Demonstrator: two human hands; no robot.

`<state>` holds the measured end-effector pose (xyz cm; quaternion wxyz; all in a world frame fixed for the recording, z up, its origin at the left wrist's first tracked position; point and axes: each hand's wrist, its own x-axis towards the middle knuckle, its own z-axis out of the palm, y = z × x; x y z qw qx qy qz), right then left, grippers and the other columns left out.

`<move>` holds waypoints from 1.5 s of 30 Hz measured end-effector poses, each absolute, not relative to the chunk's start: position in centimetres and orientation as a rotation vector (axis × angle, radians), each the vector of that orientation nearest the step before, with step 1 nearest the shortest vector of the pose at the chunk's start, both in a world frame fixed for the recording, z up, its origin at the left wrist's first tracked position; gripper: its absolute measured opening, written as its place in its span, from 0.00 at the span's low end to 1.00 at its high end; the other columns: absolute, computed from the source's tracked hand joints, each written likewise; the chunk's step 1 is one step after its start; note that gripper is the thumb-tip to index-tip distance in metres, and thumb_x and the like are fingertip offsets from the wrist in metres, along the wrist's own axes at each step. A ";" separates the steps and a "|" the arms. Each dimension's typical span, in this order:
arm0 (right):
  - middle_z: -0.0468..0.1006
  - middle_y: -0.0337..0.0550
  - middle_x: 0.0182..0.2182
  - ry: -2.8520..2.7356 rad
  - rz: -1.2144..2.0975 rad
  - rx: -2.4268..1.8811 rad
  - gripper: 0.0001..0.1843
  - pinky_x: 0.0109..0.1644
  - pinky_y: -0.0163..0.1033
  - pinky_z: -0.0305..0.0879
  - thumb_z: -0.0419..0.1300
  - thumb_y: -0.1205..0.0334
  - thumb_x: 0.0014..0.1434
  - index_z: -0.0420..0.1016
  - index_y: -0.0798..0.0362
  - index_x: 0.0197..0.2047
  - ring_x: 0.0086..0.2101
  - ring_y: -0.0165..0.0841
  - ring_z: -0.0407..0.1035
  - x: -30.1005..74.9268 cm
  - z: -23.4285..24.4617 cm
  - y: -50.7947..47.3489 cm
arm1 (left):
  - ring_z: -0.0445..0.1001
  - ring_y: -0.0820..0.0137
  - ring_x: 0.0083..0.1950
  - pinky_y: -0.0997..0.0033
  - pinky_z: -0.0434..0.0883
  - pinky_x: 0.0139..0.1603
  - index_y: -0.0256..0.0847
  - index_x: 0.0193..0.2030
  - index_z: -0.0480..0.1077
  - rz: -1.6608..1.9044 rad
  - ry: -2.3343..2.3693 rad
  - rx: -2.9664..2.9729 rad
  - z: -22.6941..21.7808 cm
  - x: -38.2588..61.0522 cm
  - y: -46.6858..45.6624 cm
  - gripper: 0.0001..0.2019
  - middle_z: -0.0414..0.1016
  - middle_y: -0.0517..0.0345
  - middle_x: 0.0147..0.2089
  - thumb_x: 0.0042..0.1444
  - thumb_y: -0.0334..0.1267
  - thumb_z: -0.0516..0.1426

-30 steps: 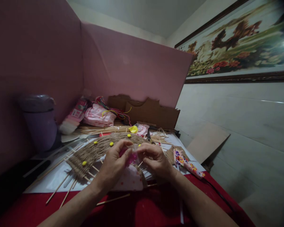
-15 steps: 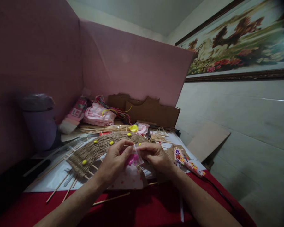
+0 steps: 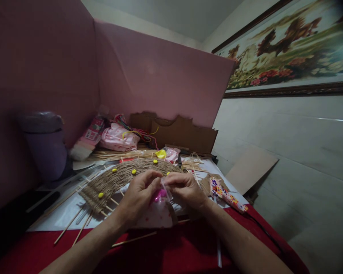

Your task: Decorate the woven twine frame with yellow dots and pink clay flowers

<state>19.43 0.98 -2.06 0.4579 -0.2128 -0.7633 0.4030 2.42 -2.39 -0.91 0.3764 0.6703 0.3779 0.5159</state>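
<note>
"The fingers (image 3: 149,175)?"
"The left hand (image 3: 138,196) and right hand (image 3: 189,189) pinched a clear bag (image 3: 161,196), pink inside, between them."
"Beyond?"
"A woven arc (image 3: 120,178) lay at their ten o'clock, a flowered corded tool (image 3: 228,198) at three."

- Bag (image 3: 168,195): clear, glossy plastic is observed.
- Woven panel (image 3: 122,177): rough, matt fibre is noted.
- Sticks (image 3: 69,225): matt wood is recorded.
- Cardboard (image 3: 185,134): a matt face is seen.
- Wall (image 3: 311,152): a smooth, glossy finish is noted.
</note>
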 end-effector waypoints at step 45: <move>0.74 0.38 0.24 -1.956 1.064 -0.636 0.09 0.26 0.31 0.64 0.63 0.56 0.53 0.76 0.54 0.34 0.23 0.26 0.67 19.7 -2.4 0.3 | 0.60 0.78 0.11 0.81 0.54 0.11 0.40 0.31 0.61 1.308 0.882 1.244 -1.7 2.7 -1.7 0.11 0.64 0.68 0.15 0.51 0.45 0.56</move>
